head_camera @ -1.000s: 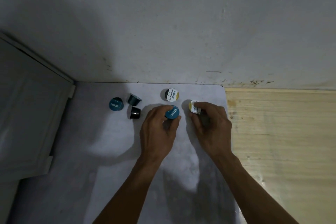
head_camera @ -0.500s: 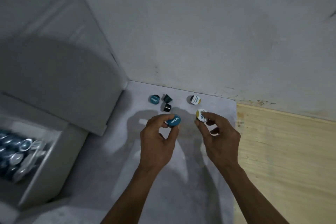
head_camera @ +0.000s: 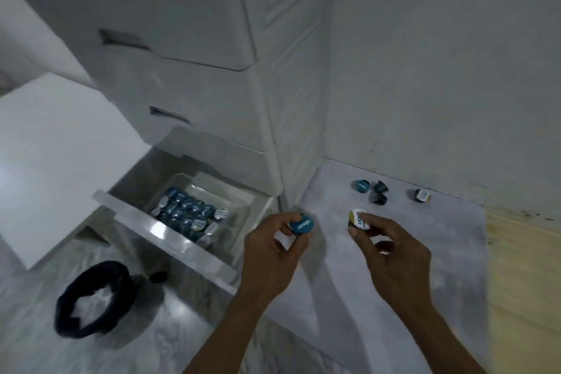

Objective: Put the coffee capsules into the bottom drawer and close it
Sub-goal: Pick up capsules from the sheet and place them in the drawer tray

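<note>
My left hand [head_camera: 270, 255] pinches a blue-lidded coffee capsule [head_camera: 301, 224] just right of the open bottom drawer [head_camera: 170, 237]. My right hand [head_camera: 391, 255] pinches a white-and-yellow-lidded capsule [head_camera: 358, 218]. The drawer of the white plastic cabinet [head_camera: 212, 94] is pulled out and holds a clear tray with several capsules [head_camera: 189, 214]. On the grey sheet [head_camera: 440, 237] by the wall lie a blue-lidded capsule [head_camera: 360, 186], two dark capsules on their sides [head_camera: 379, 193] and a white-lidded capsule [head_camera: 420, 195].
A black bin with a white liner [head_camera: 94, 304] stands on the marble floor in front of the drawer, a small dark object [head_camera: 158, 276] beside it. A white box [head_camera: 57, 158] sits left of the drawer. Pale wood flooring [head_camera: 525, 267] lies at the right.
Both hands have lifted their capsules off the sheet and carried them left. The view has swung left, bringing the cabinet, open drawer and bin into sight.
</note>
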